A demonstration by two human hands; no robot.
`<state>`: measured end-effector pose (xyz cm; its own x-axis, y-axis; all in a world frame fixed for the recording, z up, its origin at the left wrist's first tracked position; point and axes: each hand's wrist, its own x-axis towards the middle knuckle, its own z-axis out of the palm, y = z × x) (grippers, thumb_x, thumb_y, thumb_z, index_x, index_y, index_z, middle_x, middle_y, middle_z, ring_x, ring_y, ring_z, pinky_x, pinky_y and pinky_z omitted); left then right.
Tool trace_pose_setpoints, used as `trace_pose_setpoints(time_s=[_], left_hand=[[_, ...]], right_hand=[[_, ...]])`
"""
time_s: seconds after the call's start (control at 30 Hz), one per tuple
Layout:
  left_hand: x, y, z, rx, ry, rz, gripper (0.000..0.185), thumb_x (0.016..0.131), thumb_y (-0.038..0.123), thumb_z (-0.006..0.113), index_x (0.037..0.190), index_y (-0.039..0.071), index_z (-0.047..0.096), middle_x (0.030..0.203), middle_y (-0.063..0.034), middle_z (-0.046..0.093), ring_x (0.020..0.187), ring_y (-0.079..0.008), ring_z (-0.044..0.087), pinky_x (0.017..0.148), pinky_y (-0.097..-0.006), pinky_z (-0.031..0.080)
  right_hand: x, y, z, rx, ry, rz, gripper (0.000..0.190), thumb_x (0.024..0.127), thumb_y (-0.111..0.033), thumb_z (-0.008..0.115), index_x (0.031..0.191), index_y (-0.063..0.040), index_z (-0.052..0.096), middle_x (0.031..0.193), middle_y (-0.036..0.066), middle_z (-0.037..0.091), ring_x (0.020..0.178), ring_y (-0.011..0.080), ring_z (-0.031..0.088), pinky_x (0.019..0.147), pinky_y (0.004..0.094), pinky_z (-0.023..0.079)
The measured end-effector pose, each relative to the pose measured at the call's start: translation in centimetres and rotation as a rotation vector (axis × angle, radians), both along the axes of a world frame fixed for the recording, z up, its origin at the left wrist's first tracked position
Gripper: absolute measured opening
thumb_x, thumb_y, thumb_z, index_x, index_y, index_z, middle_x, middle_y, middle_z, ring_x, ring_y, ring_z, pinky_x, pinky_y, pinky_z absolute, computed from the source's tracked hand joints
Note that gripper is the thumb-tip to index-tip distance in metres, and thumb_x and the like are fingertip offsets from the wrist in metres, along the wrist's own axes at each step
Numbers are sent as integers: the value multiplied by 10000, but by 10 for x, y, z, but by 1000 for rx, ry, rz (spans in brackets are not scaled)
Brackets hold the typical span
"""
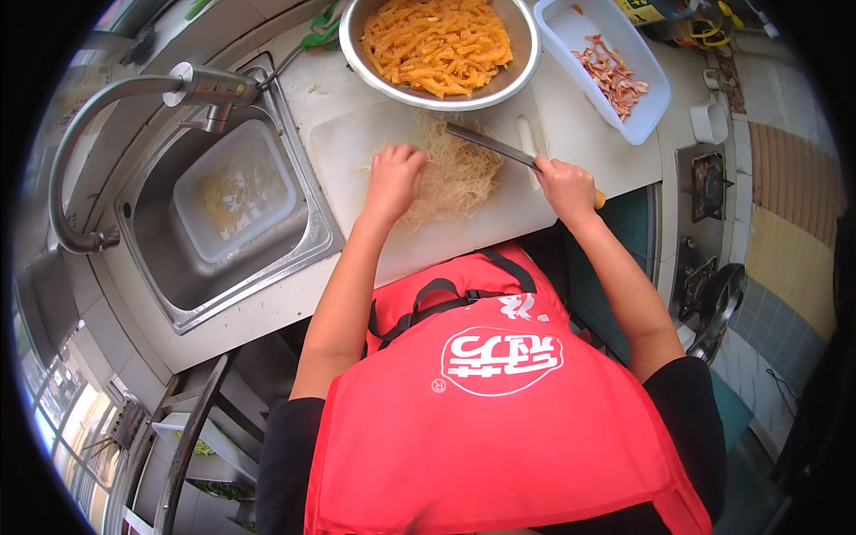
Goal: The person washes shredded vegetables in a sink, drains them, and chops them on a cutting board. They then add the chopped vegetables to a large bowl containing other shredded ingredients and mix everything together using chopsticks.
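Note:
A heap of thin pale shreds [461, 177] lies on a white plastic cutting board [334, 150]. At the left side of the heap is my left hand [396, 179], its fingers curled and slightly blurred; whether it pinches any shreds is not clear. My right hand [567, 189] grips the yellow handle [600, 198] of a knife. The knife's blade [491, 144] points left over the upper part of the heap, its narrow edge towards the camera.
Beyond the board stands a steel bowl [348, 40] of orange strips. A white tray [652, 110] with reddish sliced pieces is at the upper right. Left is a sink [157, 241] holding a plastic tub [291, 194], under a curved faucet [73, 127]. A gas stove [685, 157] stands right.

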<state>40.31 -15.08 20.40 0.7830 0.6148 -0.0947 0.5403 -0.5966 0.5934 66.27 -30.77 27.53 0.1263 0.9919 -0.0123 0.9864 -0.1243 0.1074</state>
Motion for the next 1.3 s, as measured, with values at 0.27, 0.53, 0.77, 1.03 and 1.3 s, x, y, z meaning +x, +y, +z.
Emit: trace_pose_setpoints(time_s=[0.27,0.53,0.77,1.03,1.3], left_hand=[[2,9,7,-1,-264,300,239,837,147,611,1073,136,643,1102,-54,571,1064,-285,488,938,-431,340],[-8,-12,9,-20,-4,-60,426,845,297,622,1254,189,569,1286,-104,463,1210,-322,395,1005,-470,298],[-38,-58,-13,212,-31,37,964,605,598,758,1430,287,369,1521,-105,186,1417,-384,120,1097,-625,100],[44,-76,-2,273,-265,-21,807,633,627,719,1347,325,498,1510,-85,256,1405,-388,172,1091,-618,115],[52,-86,-10,222,-366,96,443,738,269,724,1166,221,623,1379,-93,442,1293,-373,368,1035,-559,298]], right_hand=[[-4,-7,-9,91,6,-186,139,791,-230,682,910,-178,636,649,19,584,586,245,612,540,365,484],[-40,-22,-1,-13,413,-268,171,831,-277,648,954,-159,642,696,59,638,641,252,641,548,361,479],[-17,-107,-22,-38,1570,-1027,210,942,-269,571,927,-60,573,599,-14,494,513,74,488,484,231,416],[-87,-75,-62,-12,1872,-992,174,948,-248,562,941,-76,541,608,-12,490,498,73,471,476,226,410],[-119,-63,-51,-66,1996,-1013,141,959,-222,539,927,-86,521,595,-22,468,476,70,449,461,223,394]])
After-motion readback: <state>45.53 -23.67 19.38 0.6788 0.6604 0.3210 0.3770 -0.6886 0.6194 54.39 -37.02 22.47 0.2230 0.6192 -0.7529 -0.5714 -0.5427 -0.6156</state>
